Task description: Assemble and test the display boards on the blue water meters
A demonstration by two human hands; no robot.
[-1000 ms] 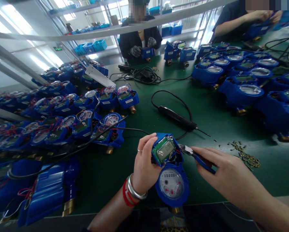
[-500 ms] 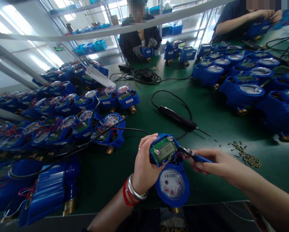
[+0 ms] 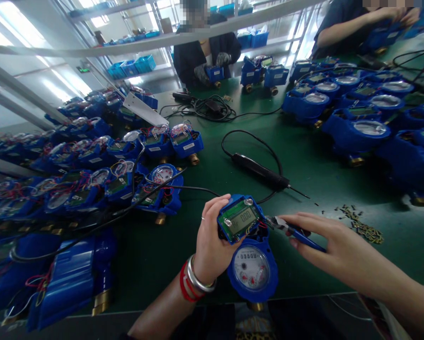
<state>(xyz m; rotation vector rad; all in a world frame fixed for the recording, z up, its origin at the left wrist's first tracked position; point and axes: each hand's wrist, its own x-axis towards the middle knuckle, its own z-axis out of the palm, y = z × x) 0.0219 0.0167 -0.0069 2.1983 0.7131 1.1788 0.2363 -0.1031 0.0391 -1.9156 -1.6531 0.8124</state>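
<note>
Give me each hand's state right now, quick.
Left hand: closed around the blue plastic water meter, fingers by its green display board.
Right hand: closed on blue-handled metal cutters, tips at the meter's wires.

Left hand (image 3: 212, 241) clasped; right hand (image 3: 327, 248) pinching, extended.

i see a green-topped workbench (image 3: 304, 170) running away from me, a grey metal rail (image 3: 134, 45) crossing above it. behind stand shelving racks (image 3: 102, 9) with blue bins (image 3: 132, 66); bright daylight pours through windows (image 3: 56, 89) on the far left.
</note>
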